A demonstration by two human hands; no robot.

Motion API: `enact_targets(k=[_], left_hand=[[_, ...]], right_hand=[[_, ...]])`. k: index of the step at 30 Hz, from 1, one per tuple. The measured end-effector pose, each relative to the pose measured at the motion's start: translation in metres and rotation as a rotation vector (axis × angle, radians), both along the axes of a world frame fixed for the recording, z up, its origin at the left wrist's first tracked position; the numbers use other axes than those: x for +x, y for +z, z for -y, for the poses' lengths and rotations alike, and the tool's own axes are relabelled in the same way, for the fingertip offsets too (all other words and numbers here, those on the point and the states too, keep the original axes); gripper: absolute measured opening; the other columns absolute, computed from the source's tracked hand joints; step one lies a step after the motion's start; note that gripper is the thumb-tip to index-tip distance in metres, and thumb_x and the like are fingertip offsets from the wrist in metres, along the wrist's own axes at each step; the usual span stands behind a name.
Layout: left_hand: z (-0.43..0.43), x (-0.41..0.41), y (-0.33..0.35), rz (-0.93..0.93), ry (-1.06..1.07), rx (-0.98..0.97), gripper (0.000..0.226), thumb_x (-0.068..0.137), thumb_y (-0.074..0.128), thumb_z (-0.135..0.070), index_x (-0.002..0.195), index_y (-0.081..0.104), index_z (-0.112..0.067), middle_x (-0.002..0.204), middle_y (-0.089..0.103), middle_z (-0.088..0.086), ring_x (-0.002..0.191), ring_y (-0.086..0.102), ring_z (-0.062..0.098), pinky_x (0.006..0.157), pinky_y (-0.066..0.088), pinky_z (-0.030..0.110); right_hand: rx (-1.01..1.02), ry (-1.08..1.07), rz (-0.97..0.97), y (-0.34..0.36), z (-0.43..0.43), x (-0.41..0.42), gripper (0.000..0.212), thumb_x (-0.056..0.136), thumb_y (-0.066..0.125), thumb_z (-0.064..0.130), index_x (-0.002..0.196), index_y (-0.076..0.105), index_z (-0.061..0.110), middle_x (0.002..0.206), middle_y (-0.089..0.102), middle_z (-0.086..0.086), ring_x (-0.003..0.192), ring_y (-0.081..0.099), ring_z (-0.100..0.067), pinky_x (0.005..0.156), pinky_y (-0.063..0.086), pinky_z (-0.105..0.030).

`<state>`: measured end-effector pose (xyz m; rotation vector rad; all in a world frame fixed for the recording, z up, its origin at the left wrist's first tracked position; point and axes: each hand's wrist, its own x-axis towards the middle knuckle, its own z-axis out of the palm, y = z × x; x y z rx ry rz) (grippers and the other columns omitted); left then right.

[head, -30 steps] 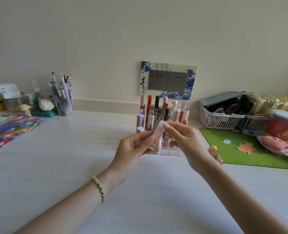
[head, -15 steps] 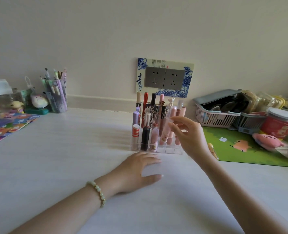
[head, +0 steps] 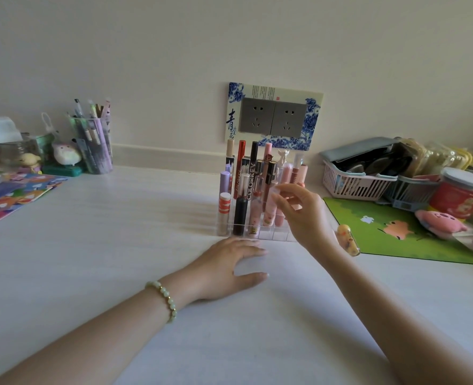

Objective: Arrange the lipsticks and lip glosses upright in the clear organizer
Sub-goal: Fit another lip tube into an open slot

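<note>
The clear organizer (head: 274, 236) stands on the white desk near the wall, with several lipsticks and lip glosses upright in its slots. My right hand (head: 305, 215) is at its right front, fingertips pinched on the clear cap of a pink lip gloss (head: 269, 215) that stands in a front slot. My left hand (head: 229, 269) lies flat on the desk just in front of the organizer, fingers spread, holding nothing. A yellow tube (head: 348, 240) lies on the desk behind my right wrist, at the edge of the green mat.
A green mat (head: 412, 234) lies to the right, with a pink plush (head: 439, 222), a red jar (head: 460, 197) and two small baskets (head: 357, 183) behind it. A pen cup (head: 95, 145) and colourful papers (head: 16, 194) sit at the left.
A second ago both hands held the pink lip gloss in front of the organizer. The left hand has dropped flat onto the desk, and the right hand has lowered the tube into a slot.
</note>
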<state>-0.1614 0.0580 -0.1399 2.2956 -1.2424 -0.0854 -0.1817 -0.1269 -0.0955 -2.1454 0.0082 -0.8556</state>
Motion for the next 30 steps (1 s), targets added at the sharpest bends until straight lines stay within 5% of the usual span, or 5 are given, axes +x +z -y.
enact_targets(k=[5,14,24,30], left_hand=[[0.000,0.000,0.000,0.009,-0.001,0.003,0.054,0.086,0.057,-0.051,0.136,0.047,-0.033,0.148,0.036,-0.013,0.137,0.024,0.001,0.108,0.009,0.009],[0.000,-0.001,0.002,-0.008,0.002,0.020,0.055,0.086,0.056,-0.052,0.137,0.046,-0.033,0.147,0.038,-0.013,0.136,0.025,0.002,0.107,0.010,0.010],[0.001,0.000,0.001,0.004,0.004,0.025,0.054,0.087,0.056,-0.050,0.137,0.047,-0.031,0.144,0.041,-0.013,0.133,0.028,0.003,0.102,0.011,0.006],[0.001,0.001,0.003,-0.025,0.004,0.017,0.052,0.087,0.055,-0.052,0.134,0.049,-0.032,0.141,0.044,-0.014,0.132,0.031,0.003,0.110,0.019,0.017]], right_hand=[[0.022,0.011,0.024,-0.002,0.001,-0.002,0.010,0.087,0.063,0.016,0.093,0.063,0.025,0.076,0.061,0.018,0.066,0.056,0.008,0.060,0.043,-0.007],[-0.022,0.010,-0.051,-0.014,0.001,0.002,0.013,0.085,0.065,0.021,0.085,0.058,0.031,0.077,0.064,0.012,0.074,0.063,-0.016,0.073,0.054,-0.035],[-0.085,-0.051,-0.112,-0.018,0.003,-0.001,0.017,0.086,0.063,0.025,0.102,0.063,0.018,0.083,0.064,0.007,0.074,0.058,-0.006,0.065,0.045,-0.017],[-0.100,-0.077,-0.136,-0.011,0.005,-0.008,0.019,0.084,0.066,0.026,0.101,0.064,0.018,0.084,0.066,0.007,0.073,0.060,-0.008,0.066,0.049,-0.020]])
